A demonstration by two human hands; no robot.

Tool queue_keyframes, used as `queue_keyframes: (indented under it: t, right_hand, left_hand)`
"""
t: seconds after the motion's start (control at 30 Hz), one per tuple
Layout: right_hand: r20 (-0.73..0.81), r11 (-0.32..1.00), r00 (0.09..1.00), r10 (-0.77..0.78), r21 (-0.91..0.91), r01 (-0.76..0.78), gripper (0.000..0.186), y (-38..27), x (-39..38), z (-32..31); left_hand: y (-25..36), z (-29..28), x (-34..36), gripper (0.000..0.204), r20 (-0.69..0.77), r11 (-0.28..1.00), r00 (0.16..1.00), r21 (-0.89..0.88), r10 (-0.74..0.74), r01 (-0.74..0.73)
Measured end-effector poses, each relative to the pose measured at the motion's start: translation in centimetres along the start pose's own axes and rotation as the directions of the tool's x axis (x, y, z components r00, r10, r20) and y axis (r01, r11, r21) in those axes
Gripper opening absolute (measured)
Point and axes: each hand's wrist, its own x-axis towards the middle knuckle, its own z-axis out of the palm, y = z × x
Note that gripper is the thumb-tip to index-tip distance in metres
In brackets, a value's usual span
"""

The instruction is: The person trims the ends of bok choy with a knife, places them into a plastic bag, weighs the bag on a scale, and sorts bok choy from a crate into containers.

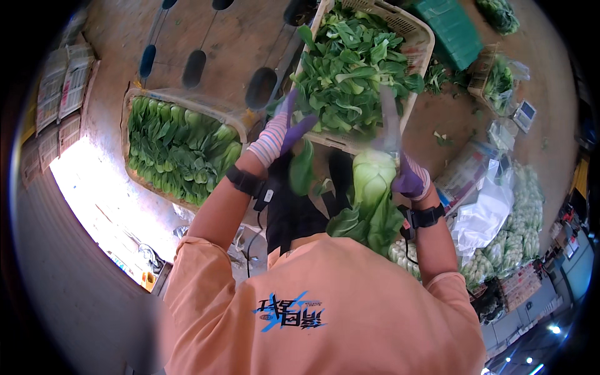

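Observation:
My left hand (286,130), in a purple and striped glove, is at the near left corner of a crate of loose leaves, slightly blurred. Its thumb and fingers are apart. Just below it, a single green leaf (302,169) hangs in the air, apart from the palm. My right hand (411,178), gloved alike, is closed around a knife (390,119) whose blurred blade points away over the crate edge. Against that hand's fingers sits a head of bok choy (373,178), pale base away from me and leaves toward my body; the hand seems to hold it along with the knife.
Ahead stands the plastic crate (424,47) heaped with loose leaves (356,69). Another crate (181,94) at left holds rows of bok choy (178,147). A green box (447,31) is at far right. Bagged vegetables (515,215) and a white plastic bag (481,215) lie at right.

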Motion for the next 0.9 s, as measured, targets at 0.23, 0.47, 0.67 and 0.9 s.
queue_keyframes:
  t: [0.23,0.47,0.67,0.9]
  right_hand:
    - [-0.090,1.000,0.996,0.012,-0.010,-0.013,0.075,-1.3,2.4,2.3]
    - [-0.208,0.510,0.963,-0.169,-0.855,-0.096,0.035,-3.0,1.2,2.9]
    - [-0.087,0.286,0.995,-0.049,-0.956,-0.070,0.028,-2.1,2.6,3.7]
    - [-0.396,0.222,0.912,0.106,-0.885,-0.410,0.026,4.3,3.1,-1.2]
  left_hand:
    - [8.8,3.9,-4.0,0.085,0.565,0.740,0.815,-0.602,0.130,0.300]
    - [5.1,4.9,-5.3,0.043,0.389,0.811,0.910,-0.480,-0.145,0.335]
    - [3.4,5.8,-4.6,0.024,0.469,0.994,0.883,0.084,0.019,-0.066]
    - [8.0,2.9,-7.5,0.065,0.118,0.975,0.984,-0.159,-0.134,0.152]
